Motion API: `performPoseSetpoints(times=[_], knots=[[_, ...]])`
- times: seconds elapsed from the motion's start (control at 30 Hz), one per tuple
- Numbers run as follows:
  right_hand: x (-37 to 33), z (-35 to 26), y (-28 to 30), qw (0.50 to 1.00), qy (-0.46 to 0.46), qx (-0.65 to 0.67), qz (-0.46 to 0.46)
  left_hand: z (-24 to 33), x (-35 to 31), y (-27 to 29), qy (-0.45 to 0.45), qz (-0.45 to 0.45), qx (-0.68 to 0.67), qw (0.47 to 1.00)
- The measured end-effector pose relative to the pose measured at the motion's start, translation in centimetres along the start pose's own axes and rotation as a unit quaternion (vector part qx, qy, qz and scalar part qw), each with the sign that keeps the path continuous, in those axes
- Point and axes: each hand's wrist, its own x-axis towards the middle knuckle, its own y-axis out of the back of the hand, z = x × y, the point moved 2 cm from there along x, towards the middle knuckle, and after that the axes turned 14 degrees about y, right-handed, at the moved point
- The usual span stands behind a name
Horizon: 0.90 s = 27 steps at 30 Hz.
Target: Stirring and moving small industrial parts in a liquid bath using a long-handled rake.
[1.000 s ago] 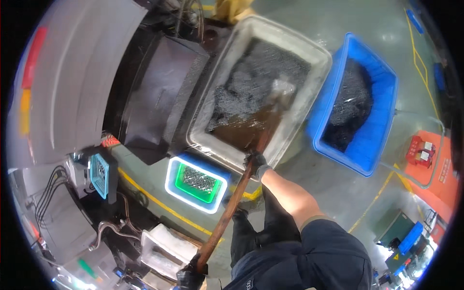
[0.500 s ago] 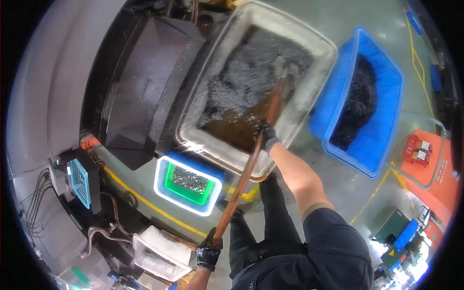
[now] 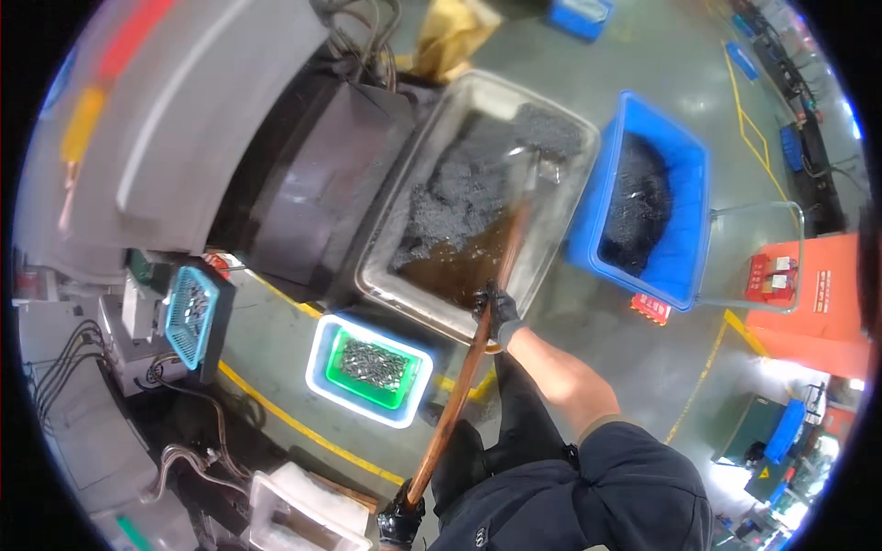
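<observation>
Long-handled tool [image 3: 457,390]: head inside grey tub [image 3: 554,234], at dark pieces [image 3: 450,216]. Right hand [image 3: 498,314] and left hand [image 3: 401,522]: fingers clamped round its shaft [image 3: 435,448]. Risk: slick-looking gloves [image 3: 507,318] could slip; a hard jerk might fling pieces out.

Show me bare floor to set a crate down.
Floor right of the right forearm, bordered by the blue tub, red sign and yellow line; more beyond the blue tub's far end. Crowded: left, where the dark chute, off-white tub and green basket sit close, and along the wooden handle the left hand and right hand grip.
</observation>
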Motion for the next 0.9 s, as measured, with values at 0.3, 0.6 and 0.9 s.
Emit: performPoseSetpoints(times=[0.3,0.6,0.9], knots=[[-12.5,-2.9,-1.0,0.997,0.063,0.049,-0.025,-9.5,-6.2,9.1,-0.110,-0.043,-0.067,0.991],[-15.0,-9.7,6.7,0.989,0.131,-0.046,0.046,-5.0,-5.2,15.2,0.036,-0.382,-0.143,0.912],[-15.2,-12.7,10.5,0.962,0.174,-0.081,0.193,-3.3,1.0,7.7,0.230,-0.706,-0.379,0.553]])
